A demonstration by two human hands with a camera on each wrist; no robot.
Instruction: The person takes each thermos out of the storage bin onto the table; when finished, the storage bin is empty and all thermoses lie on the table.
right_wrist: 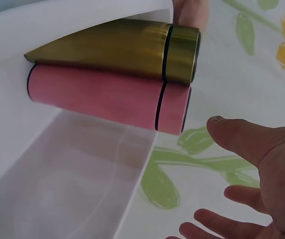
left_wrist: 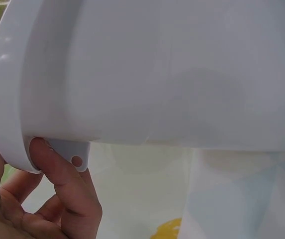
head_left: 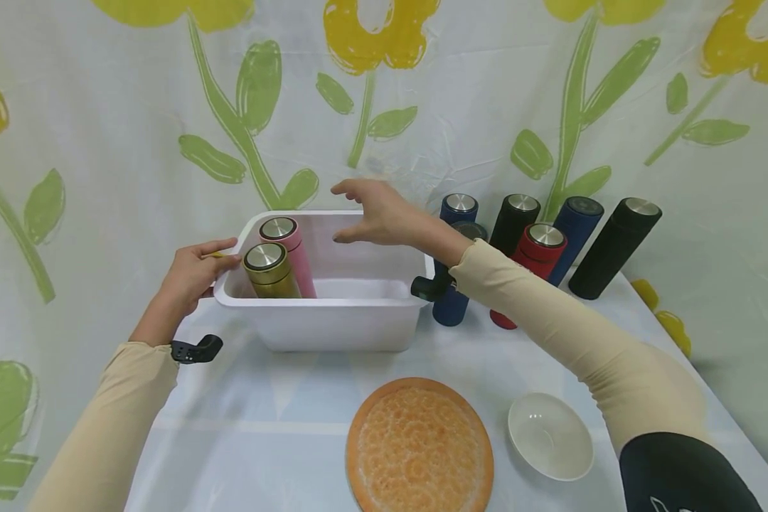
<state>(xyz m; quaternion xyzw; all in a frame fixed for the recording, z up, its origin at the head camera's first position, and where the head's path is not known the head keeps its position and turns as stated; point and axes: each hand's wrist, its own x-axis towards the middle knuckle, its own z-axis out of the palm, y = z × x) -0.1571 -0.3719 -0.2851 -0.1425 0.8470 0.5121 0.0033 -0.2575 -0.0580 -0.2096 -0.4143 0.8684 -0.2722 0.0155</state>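
A white plastic tub [head_left: 333,323] stands on the table, with a gold thermos bottle [head_left: 272,274] and a pink thermos bottle [head_left: 301,263] upright side by side at its left end. My left hand [head_left: 195,274] grips the tub's left rim; in the left wrist view its fingers [left_wrist: 65,174] curl under the edge beside a small tab with a hole. Over the tub's back rim hovers my right hand [head_left: 384,213], thumb and fingers spread and nothing between them. The right wrist view has this hand [right_wrist: 276,184] apart from the pink bottle's lid.
Right of the tub stand several thermos bottles, among them a red one [head_left: 537,252], a blue one [head_left: 576,235] and a black one [head_left: 614,249]. A round tan board or mat [head_left: 420,448] and a white bowl [head_left: 550,437] lie in front. A flowered curtain [head_left: 473,92] hangs behind.
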